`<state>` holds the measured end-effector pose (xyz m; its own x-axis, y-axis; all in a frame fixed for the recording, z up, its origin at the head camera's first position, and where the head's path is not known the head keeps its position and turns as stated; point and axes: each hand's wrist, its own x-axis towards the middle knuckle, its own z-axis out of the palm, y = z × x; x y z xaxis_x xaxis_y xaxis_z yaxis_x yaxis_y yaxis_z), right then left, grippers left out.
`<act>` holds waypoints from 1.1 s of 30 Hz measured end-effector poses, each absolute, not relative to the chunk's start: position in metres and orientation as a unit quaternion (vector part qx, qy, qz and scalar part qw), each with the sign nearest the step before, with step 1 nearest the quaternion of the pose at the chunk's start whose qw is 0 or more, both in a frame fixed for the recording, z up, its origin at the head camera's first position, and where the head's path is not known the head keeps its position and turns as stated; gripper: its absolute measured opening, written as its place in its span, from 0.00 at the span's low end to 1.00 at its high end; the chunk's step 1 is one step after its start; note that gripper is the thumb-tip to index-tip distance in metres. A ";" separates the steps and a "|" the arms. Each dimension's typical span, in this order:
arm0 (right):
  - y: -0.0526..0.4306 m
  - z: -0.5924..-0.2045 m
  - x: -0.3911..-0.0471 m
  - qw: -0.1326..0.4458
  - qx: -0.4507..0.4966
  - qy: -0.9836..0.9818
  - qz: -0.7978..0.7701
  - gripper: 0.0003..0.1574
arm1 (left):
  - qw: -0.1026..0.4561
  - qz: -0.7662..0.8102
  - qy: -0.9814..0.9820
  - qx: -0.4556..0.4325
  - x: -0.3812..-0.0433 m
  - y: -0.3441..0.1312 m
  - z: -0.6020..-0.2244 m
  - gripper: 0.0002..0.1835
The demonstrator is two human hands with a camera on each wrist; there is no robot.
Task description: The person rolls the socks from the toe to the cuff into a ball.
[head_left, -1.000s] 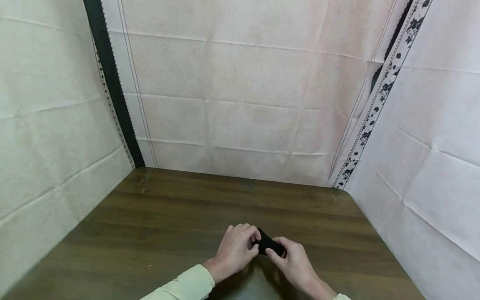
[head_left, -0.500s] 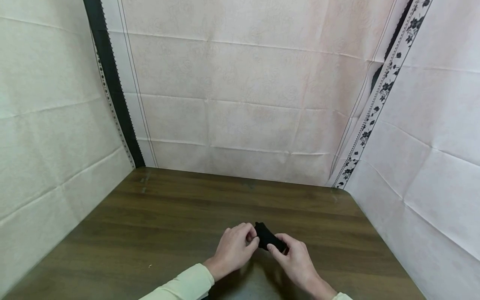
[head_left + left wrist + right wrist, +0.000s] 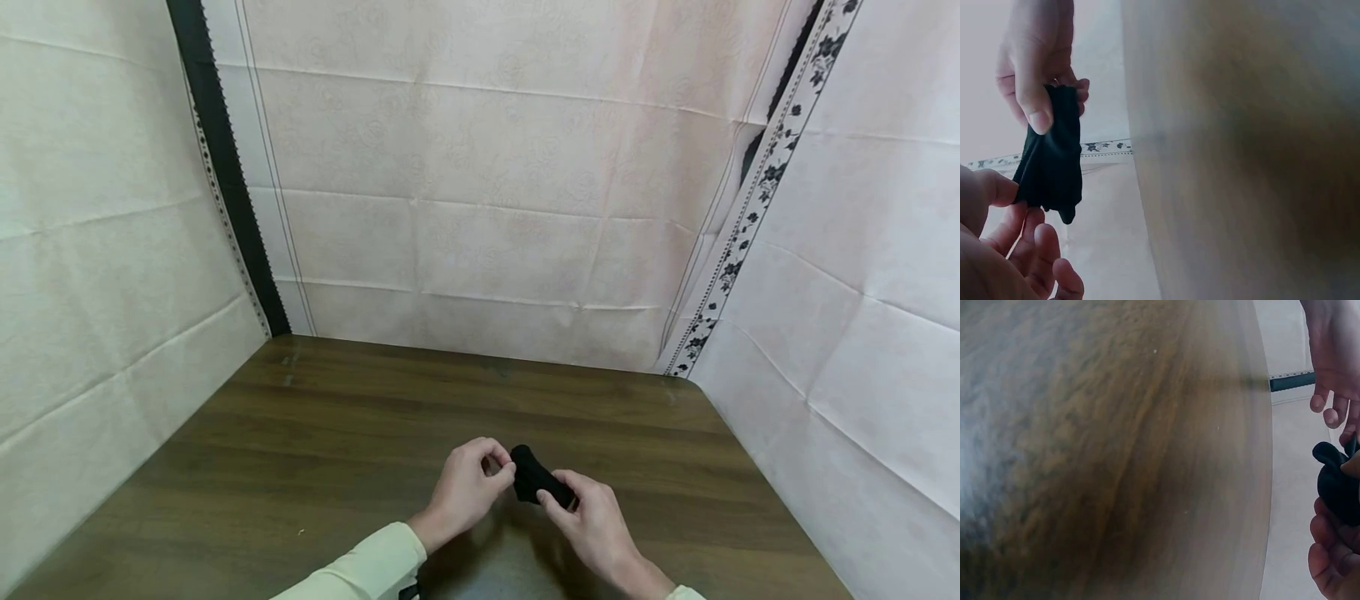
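Right now, holding a black cloth [image 3: 537, 478] above the wooden table [image 3: 375, 417]. Pinched at one corner between thumb and forefinger of the left hand [image 3: 465, 490]; gripped at the other end by the right hand [image 3: 594, 518], between thumb and curled fingers. Too dark in the folds to tell of any opening or contents.

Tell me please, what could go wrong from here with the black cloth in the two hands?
The left hand pinches only an edge of the black cloth, so that edge might slip out of the fingertips.
The right hand grips the other end above the table; if both hands loosened, the cloth would probably drop.
The cloth looks soft and creased, so uneven pulling could twist it.
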<state>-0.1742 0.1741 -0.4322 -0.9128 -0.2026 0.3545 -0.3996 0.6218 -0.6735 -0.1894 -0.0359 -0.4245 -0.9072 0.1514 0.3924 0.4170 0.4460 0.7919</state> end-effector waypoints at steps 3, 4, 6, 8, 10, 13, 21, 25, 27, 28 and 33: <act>0.174 -0.433 -0.176 0.134 0.176 -0.889 0.401 0.05 | 0.118 -0.547 -0.813 -0.161 -0.191 -0.035 -0.424 0.06; 0.173 -0.433 -0.176 0.139 0.178 -0.888 0.401 0.05 | 0.113 -0.560 -0.806 -0.157 -0.191 -0.035 -0.424 0.06; 0.173 -0.434 -0.177 0.148 0.182 -0.885 0.402 0.06 | 0.105 -0.583 -0.792 -0.148 -0.191 -0.034 -0.422 0.05; 0.172 -0.434 -0.178 0.153 0.184 -0.884 0.401 0.06 | 0.097 -0.608 -0.776 -0.138 -0.192 -0.032 -0.421 0.05; 0.172 -0.435 -0.179 0.155 0.184 -0.885 0.399 0.07 | 0.083 -0.642 -0.752 -0.125 -0.192 -0.031 -0.421 0.04; 0.171 -0.436 -0.179 0.154 0.184 -0.886 0.397 0.08 | 0.039 -0.707 -0.699 -0.101 -0.193 -0.029 -0.421 0.04; 0.172 -0.436 -0.180 0.146 0.182 -0.887 0.398 0.09 | -0.060 -0.797 -0.598 -0.062 -0.197 -0.031 -0.422 0.04; 0.172 -0.436 -0.181 0.152 0.187 -0.886 0.395 0.09 | -0.083 -0.814 -0.571 -0.064 -0.198 -0.032 -0.424 0.02; 0.172 -0.436 -0.182 0.157 0.187 -0.887 0.393 0.09 | -0.095 -0.819 -0.562 -0.071 -0.198 -0.032 -0.424 0.04; 0.172 -0.436 -0.183 0.157 0.186 -0.887 0.393 0.10 | -0.102 -0.821 -0.557 -0.078 -0.198 -0.032 -0.425 0.06; 0.172 -0.436 -0.185 0.162 0.186 -0.885 0.395 0.11 | -0.137 -0.822 -0.541 -0.110 -0.197 -0.032 -0.425 0.12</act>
<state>-0.1848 0.1722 -0.4357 -0.8788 -0.2008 0.4328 -0.4563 0.6190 -0.6392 -0.1974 -0.0322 -0.4251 -0.9380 0.3450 0.0326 -0.1064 -0.3763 0.9204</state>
